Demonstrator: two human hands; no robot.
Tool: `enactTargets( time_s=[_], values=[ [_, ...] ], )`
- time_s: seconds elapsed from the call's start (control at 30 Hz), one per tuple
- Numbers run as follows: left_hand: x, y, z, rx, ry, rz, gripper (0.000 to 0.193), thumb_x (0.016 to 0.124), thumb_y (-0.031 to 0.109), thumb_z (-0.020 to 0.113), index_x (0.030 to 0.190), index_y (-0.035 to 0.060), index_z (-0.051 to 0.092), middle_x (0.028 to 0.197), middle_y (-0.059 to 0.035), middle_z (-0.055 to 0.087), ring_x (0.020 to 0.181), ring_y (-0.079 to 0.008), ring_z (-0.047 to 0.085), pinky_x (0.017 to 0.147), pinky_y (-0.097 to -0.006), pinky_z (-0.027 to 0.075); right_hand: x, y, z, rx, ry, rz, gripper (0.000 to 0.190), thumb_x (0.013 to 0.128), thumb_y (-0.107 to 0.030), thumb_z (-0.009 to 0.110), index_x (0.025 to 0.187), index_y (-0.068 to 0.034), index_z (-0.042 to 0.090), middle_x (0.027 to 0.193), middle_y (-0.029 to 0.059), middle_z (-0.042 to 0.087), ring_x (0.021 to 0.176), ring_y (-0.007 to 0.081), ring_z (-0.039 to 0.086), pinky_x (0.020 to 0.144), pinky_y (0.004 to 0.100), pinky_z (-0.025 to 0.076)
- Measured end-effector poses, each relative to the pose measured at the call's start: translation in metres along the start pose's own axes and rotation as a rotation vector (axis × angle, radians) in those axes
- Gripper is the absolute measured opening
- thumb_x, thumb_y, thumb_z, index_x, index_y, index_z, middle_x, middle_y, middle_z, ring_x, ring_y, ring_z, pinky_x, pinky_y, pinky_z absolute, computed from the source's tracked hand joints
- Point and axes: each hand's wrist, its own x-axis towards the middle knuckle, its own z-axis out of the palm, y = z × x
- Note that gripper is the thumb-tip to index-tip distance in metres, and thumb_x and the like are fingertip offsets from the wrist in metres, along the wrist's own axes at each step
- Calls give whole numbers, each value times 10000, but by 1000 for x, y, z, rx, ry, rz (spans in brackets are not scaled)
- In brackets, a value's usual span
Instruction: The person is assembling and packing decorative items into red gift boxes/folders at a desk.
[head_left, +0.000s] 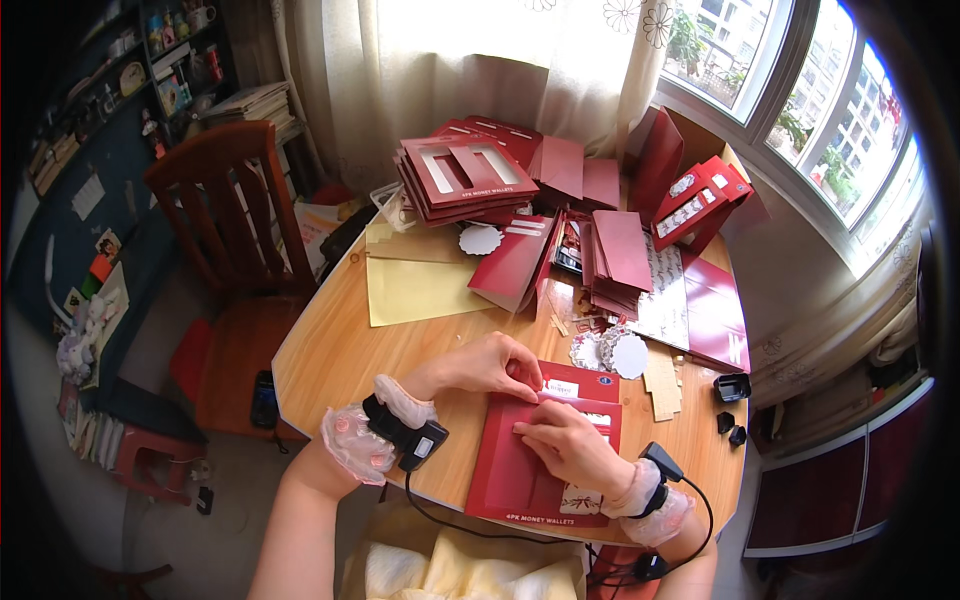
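Note:
A red printed money-wallet cardboard package (545, 519) lies at the table's near edge, with window cut-outs and a patterned piece (581, 499) showing in one of them. My left hand (499, 369) is at its upper edge, thumb and fingertips pinched together by the header panel (600, 382). My right hand (566, 442) rests over the middle of the package, fingers bent, fingertips close to the left hand's. Whether either hand grips the card is hidden by the fingers. Both wrists wear frilly cuffs and black cabled devices.
Stacked red packages (465, 176), folded red cards (619, 255) and yellow sheets (420, 289) lie farther back. White scalloped tags (628, 355), tan strips (662, 386) and small black containers (731, 387) are at the right. A wooden chair (232, 210) stands at the left.

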Motion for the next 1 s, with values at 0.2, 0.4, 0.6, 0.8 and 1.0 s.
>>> enactTargets(
  time_s=[0.2,0.4,0.6,0.8,1.0],
  values=[
    [0,-5,1,6,-11,18,211,774,201,827,925,63,770,839,-30,733,724,-120,614,665,-283,508,4,4,-5,16,11,72,88,833,-63,708,892,1,697,927,117,621,849,311,629,761,394,520],
    [1,-3,0,28,-2,39,199,785,203,814,923,65,771,839,-40,733,734,-127,637,666,-280,513,11,1,9,-35,-17,73,89,833,-69,700,872,10,688,921,135,615,852,329,633,768,405,522],
    [0,-7,1,22,0,37,203,792,204,824,944,77,777,806,-18,687,684,-106,544,605,-264,455,16,-4,13,-3,15,143,89,829,-52,691,836,36,685,904,157,611,833,351,635,754,418,522],
    [1,-3,0,43,-5,18,191,784,191,805,914,55,769,816,-44,727,712,-127,623,650,-277,509,17,-7,12,21,23,204,82,828,-38,678,822,44,681,898,159,614,834,353,636,748,420,518],
    [0,-7,1,24,12,38,210,773,202,822,914,55,770,814,-46,725,707,-129,622,645,-281,508,17,-4,5,-6,44,171,60,834,-32,669,837,27,679,889,154,613,833,346,635,750,418,517]
  ],
)
